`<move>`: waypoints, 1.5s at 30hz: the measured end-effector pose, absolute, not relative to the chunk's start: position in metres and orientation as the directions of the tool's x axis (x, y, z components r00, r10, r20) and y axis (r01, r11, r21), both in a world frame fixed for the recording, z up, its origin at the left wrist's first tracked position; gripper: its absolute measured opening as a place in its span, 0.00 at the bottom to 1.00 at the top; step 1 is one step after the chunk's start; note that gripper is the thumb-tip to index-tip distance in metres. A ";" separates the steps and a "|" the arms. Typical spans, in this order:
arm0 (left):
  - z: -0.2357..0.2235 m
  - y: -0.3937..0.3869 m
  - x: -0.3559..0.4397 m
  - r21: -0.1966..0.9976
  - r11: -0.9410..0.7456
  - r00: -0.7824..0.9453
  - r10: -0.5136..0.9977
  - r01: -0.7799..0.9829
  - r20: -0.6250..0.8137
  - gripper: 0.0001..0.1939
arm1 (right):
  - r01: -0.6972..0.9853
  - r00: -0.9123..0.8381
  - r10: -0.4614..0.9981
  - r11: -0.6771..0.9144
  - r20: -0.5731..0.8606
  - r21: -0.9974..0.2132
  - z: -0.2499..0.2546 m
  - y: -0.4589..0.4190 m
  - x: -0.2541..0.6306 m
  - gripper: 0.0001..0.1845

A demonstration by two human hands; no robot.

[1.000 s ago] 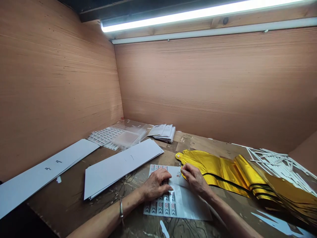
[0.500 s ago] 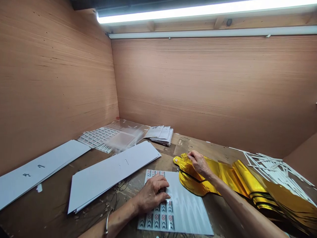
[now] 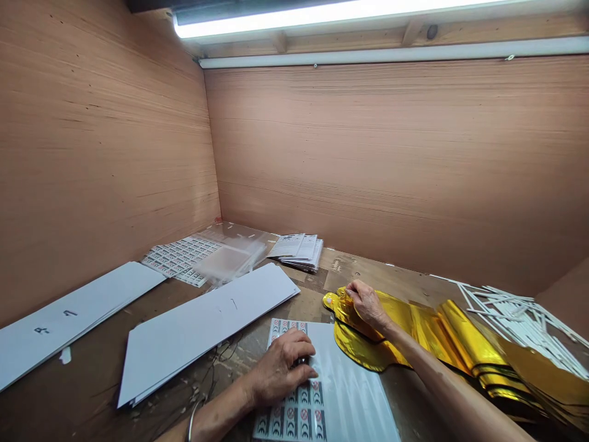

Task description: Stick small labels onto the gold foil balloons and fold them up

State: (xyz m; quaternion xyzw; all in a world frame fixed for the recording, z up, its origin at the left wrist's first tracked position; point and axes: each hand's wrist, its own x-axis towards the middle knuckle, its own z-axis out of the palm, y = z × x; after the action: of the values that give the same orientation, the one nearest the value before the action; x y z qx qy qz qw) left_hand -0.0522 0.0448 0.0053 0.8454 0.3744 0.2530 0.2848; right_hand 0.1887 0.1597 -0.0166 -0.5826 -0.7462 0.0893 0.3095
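My left hand (image 3: 283, 368) presses on a sheet of printed safety labels (image 3: 294, 423), its fingers bunched over a small dark spot I cannot make out. A glossy film (image 3: 350, 393) covers the sheet's right part. My right hand (image 3: 365, 304) pinches the upper lobe of a gold foil balloon (image 3: 359, 350), which lies just right of the sheet. Further right, a stack of folded gold foil (image 3: 464, 341) runs towards the table's right side, partly under my right forearm.
Two white boards (image 3: 207, 325) (image 3: 69, 319) lie left of my hands on the worn wooden table (image 3: 340, 264). Behind them are another label sheet (image 3: 177, 261), clear plastic bags (image 3: 230, 258) and stacked papers (image 3: 297, 252). Loose white sticks (image 3: 519, 322) lie at right. Wooden walls surround the table.
My right hand has moved from the label sheet up and right onto the gold balloon, which now lies lower and nearer the sheet. My left hand stays on the sheet.
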 end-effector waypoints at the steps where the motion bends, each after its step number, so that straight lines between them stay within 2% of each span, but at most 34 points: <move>1: 0.005 0.045 -0.052 0.672 -0.558 0.593 0.776 0.486 0.216 0.06 | 0.817 -0.131 0.925 0.305 0.357 -0.490 -0.017 0.159 0.189 0.09; 7: 0.006 0.045 -0.052 0.675 -0.560 0.597 0.773 0.481 0.216 0.06 | 0.831 -0.178 0.925 0.325 0.336 -0.452 -0.018 0.148 0.184 0.08; 13: 0.005 0.045 -0.052 0.668 -0.559 0.590 0.778 0.491 0.217 0.05 | 0.801 -0.376 0.876 0.470 0.301 -0.369 -0.010 0.133 0.179 0.08; 15: 0.005 0.045 -0.052 0.670 -0.558 0.592 0.777 0.489 0.215 0.05 | 0.794 -0.437 0.850 0.519 0.295 -0.316 -0.006 0.126 0.178 0.09; 18: 0.006 0.045 -0.052 0.676 -0.557 0.596 0.774 0.482 0.214 0.05 | 0.804 -0.511 0.809 0.570 0.292 -0.172 -0.002 0.113 0.174 0.12; 20: 0.008 0.046 -0.052 0.684 -0.544 0.594 0.780 0.486 0.198 0.04 | 0.840 -0.494 0.812 0.538 0.310 -0.070 -0.004 0.105 0.169 0.12; 24: 0.019 0.051 -0.047 0.677 -0.492 0.547 0.823 0.548 0.155 0.04 | 0.920 -0.389 0.850 0.376 0.355 0.110 -0.014 0.095 0.152 0.08; 27: 0.030 0.061 -0.039 0.660 -0.457 0.474 0.864 0.597 0.170 0.04 | 0.931 -0.365 0.853 0.330 0.374 0.156 -0.019 0.092 0.141 0.12; 30: 0.036 0.074 -0.028 0.731 -0.364 0.379 0.912 0.577 0.156 0.06 | 0.944 -0.325 0.857 0.321 0.401 0.080 -0.018 0.095 0.139 0.12; 33: 0.032 0.089 -0.015 0.885 -0.097 0.235 0.972 0.455 -0.014 0.08 | 0.959 -0.233 0.878 0.279 0.419 -0.052 -0.014 0.102 0.146 0.11; 35: 0.025 0.099 -0.006 0.941 0.066 0.169 0.977 0.332 -0.128 0.07 | 0.961 -0.150 0.896 0.232 0.417 -0.151 -0.013 0.109 0.153 0.10; 40: 0.006 0.123 0.016 0.943 0.256 0.105 0.953 0.212 -0.283 0.05 | 0.885 0.031 0.937 0.136 0.347 -0.446 -0.016 0.126 0.170 0.11; 45: -0.002 0.135 0.032 0.948 0.285 0.017 0.957 0.143 -0.290 0.10 | 0.721 0.092 0.952 0.138 0.291 -0.680 -0.018 0.135 0.183 0.14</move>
State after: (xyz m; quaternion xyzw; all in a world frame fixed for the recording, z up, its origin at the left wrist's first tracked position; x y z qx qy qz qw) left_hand 0.0315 0.1355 -0.0022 0.4650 0.5915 0.3761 0.5408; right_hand 0.1825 0.1348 -0.0176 -0.6379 -0.6557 0.1555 0.3728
